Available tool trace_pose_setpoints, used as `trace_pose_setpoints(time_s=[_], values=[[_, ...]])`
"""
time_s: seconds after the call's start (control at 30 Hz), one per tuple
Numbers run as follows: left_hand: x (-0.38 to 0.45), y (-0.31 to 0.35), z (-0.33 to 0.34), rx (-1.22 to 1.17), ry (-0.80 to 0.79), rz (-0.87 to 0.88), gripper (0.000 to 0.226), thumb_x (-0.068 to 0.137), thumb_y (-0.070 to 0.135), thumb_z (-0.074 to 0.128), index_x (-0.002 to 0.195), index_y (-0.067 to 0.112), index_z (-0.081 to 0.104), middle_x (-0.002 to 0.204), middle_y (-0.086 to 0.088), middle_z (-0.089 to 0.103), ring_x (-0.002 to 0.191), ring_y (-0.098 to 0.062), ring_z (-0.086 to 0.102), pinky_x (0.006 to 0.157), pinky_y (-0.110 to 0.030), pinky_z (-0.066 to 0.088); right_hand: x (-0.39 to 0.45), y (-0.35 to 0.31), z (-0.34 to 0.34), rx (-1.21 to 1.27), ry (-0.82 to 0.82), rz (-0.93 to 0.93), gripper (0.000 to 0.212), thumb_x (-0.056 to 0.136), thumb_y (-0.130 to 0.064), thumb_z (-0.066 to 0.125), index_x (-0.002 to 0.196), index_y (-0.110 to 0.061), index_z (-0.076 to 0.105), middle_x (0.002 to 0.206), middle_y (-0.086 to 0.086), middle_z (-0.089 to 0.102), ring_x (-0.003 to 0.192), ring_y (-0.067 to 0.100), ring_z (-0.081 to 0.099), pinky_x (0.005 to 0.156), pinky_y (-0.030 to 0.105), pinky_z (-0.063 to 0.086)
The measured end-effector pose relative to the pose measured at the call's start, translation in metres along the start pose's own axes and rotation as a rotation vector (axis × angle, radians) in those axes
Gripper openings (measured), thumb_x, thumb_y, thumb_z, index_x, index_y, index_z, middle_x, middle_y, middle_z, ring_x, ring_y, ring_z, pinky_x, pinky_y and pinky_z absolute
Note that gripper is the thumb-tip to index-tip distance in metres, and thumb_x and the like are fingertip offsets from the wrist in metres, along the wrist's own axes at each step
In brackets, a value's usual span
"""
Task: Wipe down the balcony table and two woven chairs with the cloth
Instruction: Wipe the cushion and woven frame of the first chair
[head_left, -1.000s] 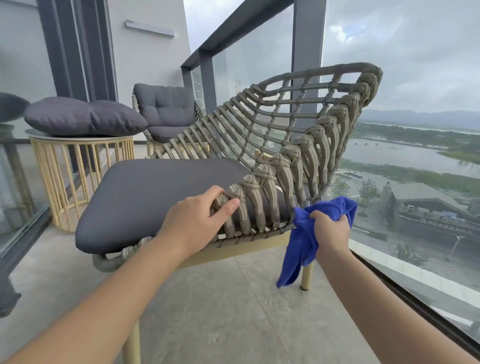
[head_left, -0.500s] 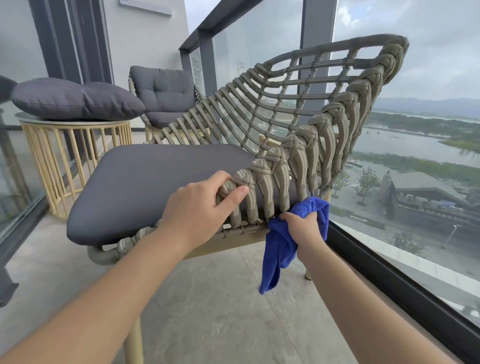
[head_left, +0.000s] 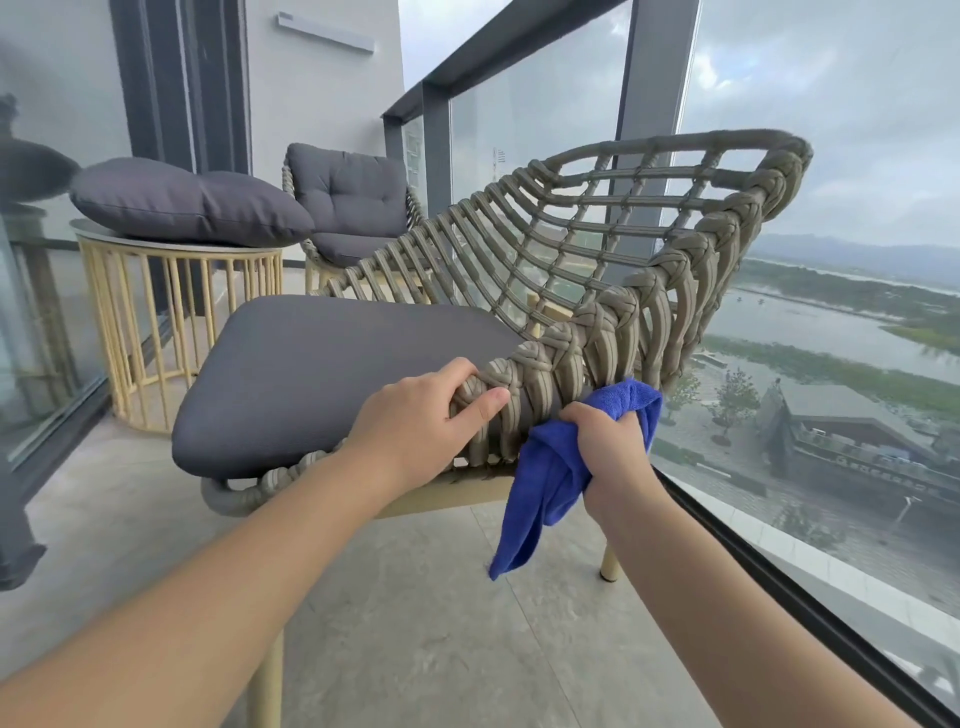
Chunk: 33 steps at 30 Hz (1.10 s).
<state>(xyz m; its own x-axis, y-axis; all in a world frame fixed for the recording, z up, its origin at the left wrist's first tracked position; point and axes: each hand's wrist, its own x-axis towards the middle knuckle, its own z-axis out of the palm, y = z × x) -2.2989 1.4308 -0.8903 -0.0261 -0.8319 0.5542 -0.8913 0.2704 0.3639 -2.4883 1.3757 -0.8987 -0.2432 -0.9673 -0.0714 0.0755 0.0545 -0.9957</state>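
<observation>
Bunched within the right hand's (head_left: 610, 447) curled fingers, the fuzzy blue cloth (head_left: 561, 467) presses the near woven chair's (head_left: 597, 270) rope side; just leftward, the left hand (head_left: 415, 421) grips its braided rim, beside the smooth grey cushion (head_left: 322, 374).

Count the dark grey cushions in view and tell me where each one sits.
4: a seat cushion on the near woven chair, a loose cushion on the round table, and back and seat cushions on the far chair. Others may be hidden.
</observation>
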Motion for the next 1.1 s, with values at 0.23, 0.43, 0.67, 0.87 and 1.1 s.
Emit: trace_pose_setpoints(time_s=[0.23, 0.43, 0.67, 0.87, 1.1], values=[[0.000, 0.004, -0.002, 0.036, -0.070, -0.045, 0.047, 0.099, 0.070, 0.030, 0.119, 0.032, 0.049, 0.073, 0.012, 0.054, 0.084, -0.024, 0.060, 0.069, -0.038, 0.048, -0.036, -0.034, 0.001, 0.060, -0.098, -0.094, 0.034, 0.088, -0.015, 0.071, 0.115, -0.018, 0.051, 0.102, 0.006, 0.062, 0.096, 0.029, 0.069, 0.094, 0.050, 0.058], [0.002, 0.003, -0.003, 0.042, -0.094, -0.044, 0.037, 0.100, 0.068, 0.031, 0.099, 0.033, 0.043, 0.079, 0.007, 0.058, 0.085, -0.028, 0.061, 0.067, -0.039, 0.048, -0.067, -0.050, 0.001, 0.033, -0.154, -0.208, 0.051, 0.068, -0.025, 0.074, 0.113, -0.022, 0.052, 0.112, 0.011, 0.068, 0.102, 0.035, 0.072, 0.092, 0.057, 0.059], [0.002, 0.001, -0.009, -0.012, -0.155, -0.017, 0.044, 0.102, 0.063, 0.034, 0.122, 0.027, 0.049, 0.075, 0.009, 0.054, 0.086, -0.026, 0.061, 0.069, -0.040, 0.046, -0.059, -0.002, -0.007, 0.144, -0.006, -0.170, 0.034, 0.090, -0.008, 0.064, 0.107, -0.033, 0.049, 0.108, 0.002, 0.061, 0.098, 0.024, 0.066, 0.089, 0.045, 0.055], [-0.009, -0.008, -0.021, 0.021, -0.162, 0.039, 0.052, 0.103, 0.062, 0.035, 0.143, 0.030, 0.043, 0.117, 0.001, 0.067, 0.107, -0.023, 0.061, 0.090, -0.044, 0.052, -0.029, 0.040, -0.006, -0.010, 0.103, 0.055, 0.058, 0.087, -0.015, 0.071, 0.138, -0.015, 0.044, 0.118, 0.009, 0.060, 0.104, 0.031, 0.061, 0.099, 0.049, 0.050], [-0.025, -0.039, -0.010, -0.083, -0.053, -0.029, 0.050, 0.097, 0.072, 0.034, 0.081, 0.027, 0.050, 0.057, 0.003, 0.052, 0.060, -0.011, 0.054, 0.059, -0.037, 0.045, -0.013, 0.066, 0.012, -0.139, 0.022, 0.047, 0.045, 0.092, -0.014, 0.068, 0.129, -0.017, 0.043, 0.109, 0.005, 0.056, 0.091, 0.022, 0.053, 0.086, 0.038, 0.042]])
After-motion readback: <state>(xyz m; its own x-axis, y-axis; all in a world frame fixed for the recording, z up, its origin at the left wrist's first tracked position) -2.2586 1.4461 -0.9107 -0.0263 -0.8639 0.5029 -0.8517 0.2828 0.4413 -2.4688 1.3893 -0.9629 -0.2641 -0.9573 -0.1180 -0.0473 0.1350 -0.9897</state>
